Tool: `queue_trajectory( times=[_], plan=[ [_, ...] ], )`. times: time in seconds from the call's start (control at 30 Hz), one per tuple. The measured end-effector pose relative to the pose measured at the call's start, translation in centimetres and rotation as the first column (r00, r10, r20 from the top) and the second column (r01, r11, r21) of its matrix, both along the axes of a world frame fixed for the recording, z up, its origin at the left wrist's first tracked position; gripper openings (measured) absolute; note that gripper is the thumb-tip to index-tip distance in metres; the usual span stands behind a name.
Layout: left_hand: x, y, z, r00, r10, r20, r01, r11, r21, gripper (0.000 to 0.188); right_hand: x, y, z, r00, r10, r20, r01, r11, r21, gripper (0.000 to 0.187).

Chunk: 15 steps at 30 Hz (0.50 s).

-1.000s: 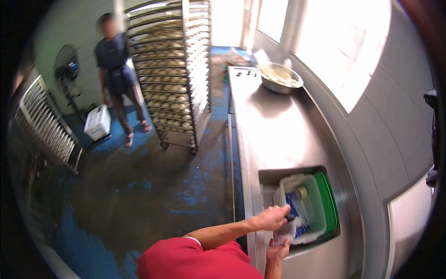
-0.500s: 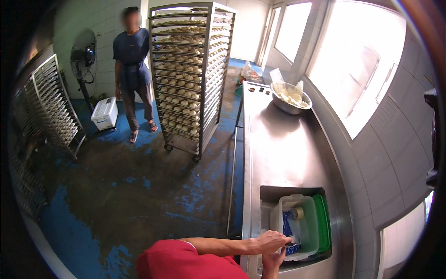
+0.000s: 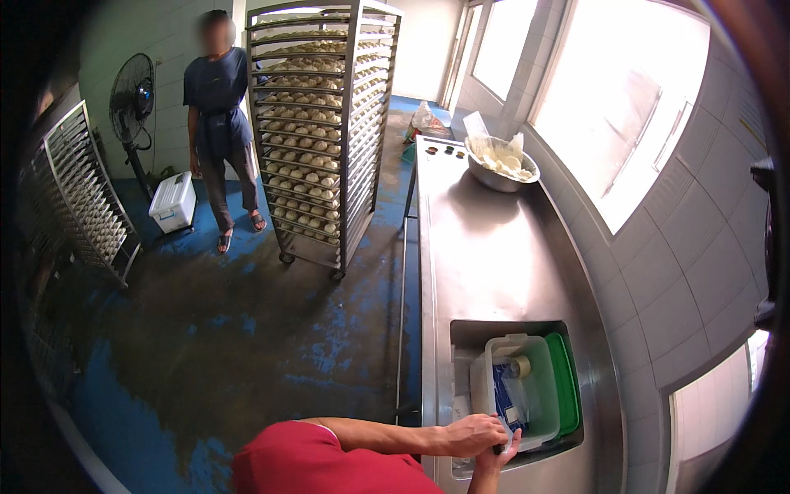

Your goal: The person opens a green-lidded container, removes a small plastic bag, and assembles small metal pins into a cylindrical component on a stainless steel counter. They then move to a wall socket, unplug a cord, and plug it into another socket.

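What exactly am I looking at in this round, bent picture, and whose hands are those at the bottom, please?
The picture comes from a wide fisheye camera worn on a person's head, looking down, so straight edges curve near the rim. There is no machine: the red sleeve and both hands at the lower edge belong to the wearer. The left hand and right hand meet at the near rim of a clear plastic tub, which sits in a sink set into the steel counter. What the fingers grip is too small to tell. A green lid lies beside the tub. Farther along the counter stands a metal bowl of pale dough. On the blue floor, another person stands by a tall tray rack.
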<state>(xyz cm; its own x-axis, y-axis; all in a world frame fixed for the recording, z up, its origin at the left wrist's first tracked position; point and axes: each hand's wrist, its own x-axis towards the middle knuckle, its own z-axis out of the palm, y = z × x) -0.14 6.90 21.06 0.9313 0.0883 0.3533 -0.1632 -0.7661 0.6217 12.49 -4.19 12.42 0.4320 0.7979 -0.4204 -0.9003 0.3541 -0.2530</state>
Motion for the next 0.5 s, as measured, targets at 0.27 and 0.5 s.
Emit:
queue_trajectory(
  times=[0.27,0.5],
  plan=[
    [0.4,-0.8,-1.5,0.966,0.092,0.241,-0.045,0.98,-0.192,0.014,5.9,-2.2,-5.9,0.923,0.04,0.383,0.061,0.967,-0.248,0.046],
    [-0.3,0.3,-1.7,0.992,-0.015,-0.127,-0.093,0.594,-0.799,0.032,9.1,-2.5,-8.4,0.976,-0.056,0.212,0.083,0.989,-0.121,0.043]
  ],
)
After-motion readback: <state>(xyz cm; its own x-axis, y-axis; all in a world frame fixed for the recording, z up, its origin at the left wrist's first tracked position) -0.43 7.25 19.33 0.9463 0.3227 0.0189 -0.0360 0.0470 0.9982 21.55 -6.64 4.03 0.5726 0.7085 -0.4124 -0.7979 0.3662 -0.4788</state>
